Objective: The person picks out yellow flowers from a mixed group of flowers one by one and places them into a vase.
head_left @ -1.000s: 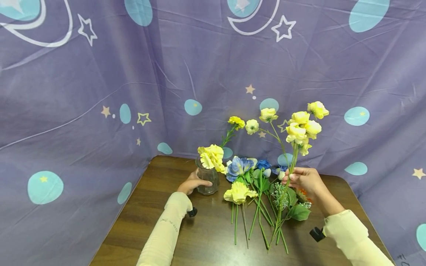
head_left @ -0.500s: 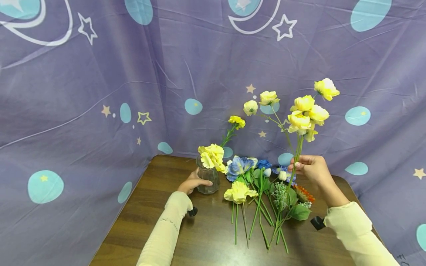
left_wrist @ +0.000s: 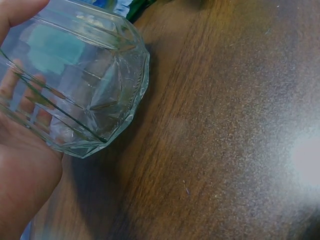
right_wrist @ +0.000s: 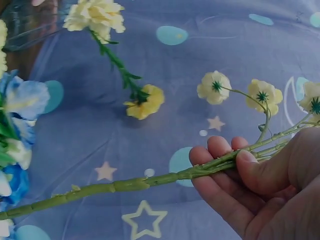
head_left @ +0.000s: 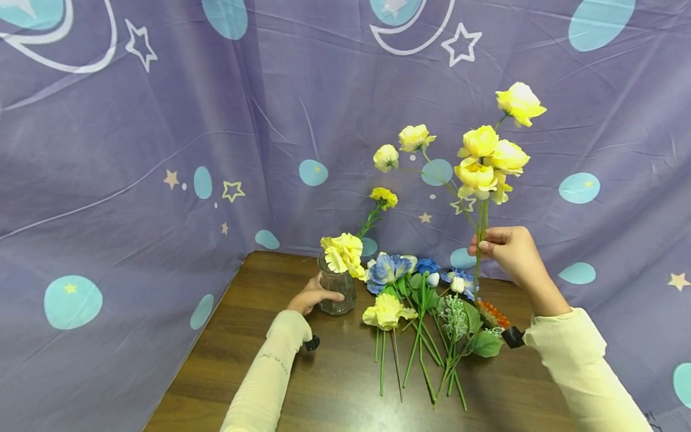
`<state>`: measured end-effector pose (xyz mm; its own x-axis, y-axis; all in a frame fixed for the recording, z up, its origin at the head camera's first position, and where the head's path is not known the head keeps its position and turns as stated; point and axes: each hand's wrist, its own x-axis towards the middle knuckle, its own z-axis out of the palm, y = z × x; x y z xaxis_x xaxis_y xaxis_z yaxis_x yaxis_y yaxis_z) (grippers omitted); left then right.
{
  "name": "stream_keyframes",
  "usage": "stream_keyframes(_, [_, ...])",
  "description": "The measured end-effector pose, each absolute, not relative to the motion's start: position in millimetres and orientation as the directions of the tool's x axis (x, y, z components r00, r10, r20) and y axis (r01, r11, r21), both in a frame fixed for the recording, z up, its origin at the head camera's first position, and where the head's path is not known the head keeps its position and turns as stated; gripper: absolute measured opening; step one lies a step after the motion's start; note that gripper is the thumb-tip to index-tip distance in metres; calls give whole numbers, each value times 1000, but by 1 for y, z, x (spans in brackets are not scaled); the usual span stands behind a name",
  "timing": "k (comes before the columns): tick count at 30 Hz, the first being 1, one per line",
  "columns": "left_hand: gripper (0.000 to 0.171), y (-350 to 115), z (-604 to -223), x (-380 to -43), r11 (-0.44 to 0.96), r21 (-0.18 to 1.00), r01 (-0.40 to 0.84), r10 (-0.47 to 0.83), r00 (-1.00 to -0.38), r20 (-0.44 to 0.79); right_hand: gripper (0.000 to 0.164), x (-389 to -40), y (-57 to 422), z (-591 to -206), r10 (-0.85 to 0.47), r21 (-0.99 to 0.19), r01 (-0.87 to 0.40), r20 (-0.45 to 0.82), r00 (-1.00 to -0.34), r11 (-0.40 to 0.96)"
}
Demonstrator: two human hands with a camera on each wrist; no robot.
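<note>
My left hand point(head_left: 312, 297) curls round a clear faceted glass vase point(head_left: 339, 300) on the wooden table, thumb across its near side. In the left wrist view, thin stems show inside the vase point(left_wrist: 95, 105). A ruffled pale-yellow flower point(head_left: 343, 255) sits at its mouth, and a small yellow carnation point(head_left: 384, 197) leans out to the right. My right hand point(head_left: 510, 252) pinches a branched artificial flower stem point(right_wrist: 125, 185) between thumb and fingers, raised over the pile. Several pale-yellow blooms point(head_left: 480, 177) top that branch, two of them spreading left.
Artificial flowers lie in a pile mid-table: blue blooms point(head_left: 387, 273), a ruffled yellow one point(head_left: 387, 312), white buds point(head_left: 457, 284), green leaves point(head_left: 486, 344) and an orange flower point(head_left: 493, 314). Their stems point toward the front. A purple patterned curtain point(head_left: 335, 108) hangs behind the table.
My right hand has risen with the yellow branch, lifting its blooms higher against the curtain and uncovering the orange flower. The left hand and vase have stayed put.
</note>
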<state>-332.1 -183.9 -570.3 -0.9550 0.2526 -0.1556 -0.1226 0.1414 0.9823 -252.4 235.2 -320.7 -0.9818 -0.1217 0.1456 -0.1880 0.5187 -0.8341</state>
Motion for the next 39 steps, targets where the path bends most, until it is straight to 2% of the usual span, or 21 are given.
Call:
stream_keyframes(7, [101, -185, -586, -340, 151, 982, -115, 231, -962, -149, 25, -261, 225, -305, -84, -819, -207, 192, -978, 535])
stream_keyframes(19, [90, -185, -587, -339, 121, 988, -100, 232, -964, -126, 20, -268, 193, -292, -68, -841, -302, 305, -950, 449])
stream_keyframes(30, [94, -184, -585, -338, 132, 986, -105, 226, -965, -133, 19, -275, 163, -286, -58, -900, -345, 342, -938, 268])
stream_keyframes(39, [95, -183, -585, -338, 128, 986, -109, 213, -968, -135, 18, -279, 131, -280, -75, -896, -385, 378, -923, 221])
